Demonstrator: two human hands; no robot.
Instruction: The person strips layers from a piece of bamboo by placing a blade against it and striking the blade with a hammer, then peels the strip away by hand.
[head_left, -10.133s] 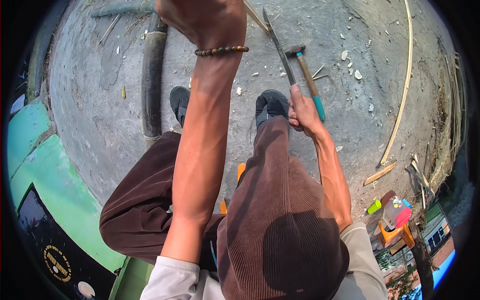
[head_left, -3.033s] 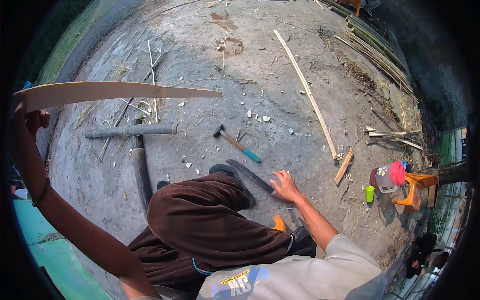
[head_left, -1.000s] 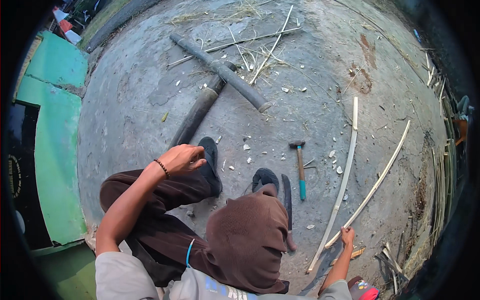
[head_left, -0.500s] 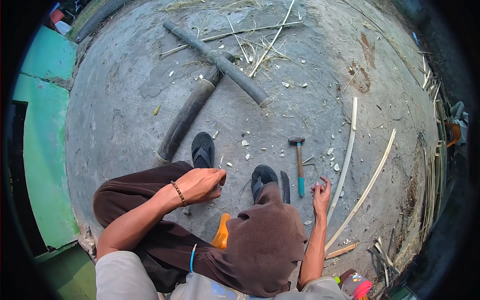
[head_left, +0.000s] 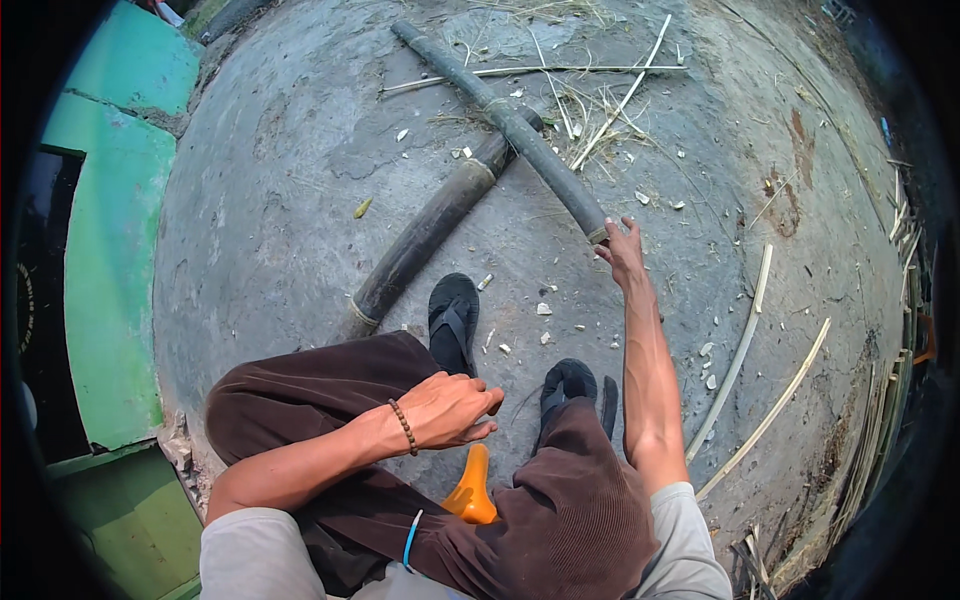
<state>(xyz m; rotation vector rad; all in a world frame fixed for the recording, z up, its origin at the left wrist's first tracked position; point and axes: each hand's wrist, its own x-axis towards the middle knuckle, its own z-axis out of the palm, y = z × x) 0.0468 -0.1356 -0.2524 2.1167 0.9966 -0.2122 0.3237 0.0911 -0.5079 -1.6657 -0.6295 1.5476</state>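
My right hand (head_left: 622,250) reaches forward, its fingers and thumb closed around the near end of a dark green bamboo pole (head_left: 548,165). This pole lies slantwise across a thicker, darker bamboo pole (head_left: 425,228) on the ground. My left hand (head_left: 455,410), with a beaded bracelet (head_left: 404,428) at the wrist, hovers in front of my bent left leg. Its fingers are loosely curled, the thumb a little apart, and no object shows in it. Beside my right foot lies a dark blade (head_left: 609,402), partly covered by my trouser leg. My right forearm hides the ground beneath it.
Two long pale bamboo strips (head_left: 737,350) (head_left: 775,410) lie right of my arm. Thin slats (head_left: 640,95) and shavings surround the far poles, and white chips are scattered about. A green wall (head_left: 115,290) stands at left; more strips (head_left: 860,440) edge the right side.
My right hand has moved from beside my right knee forward to the bamboo pole's end and closed on it. The hammer has gone from sight. The whole view has shifted.
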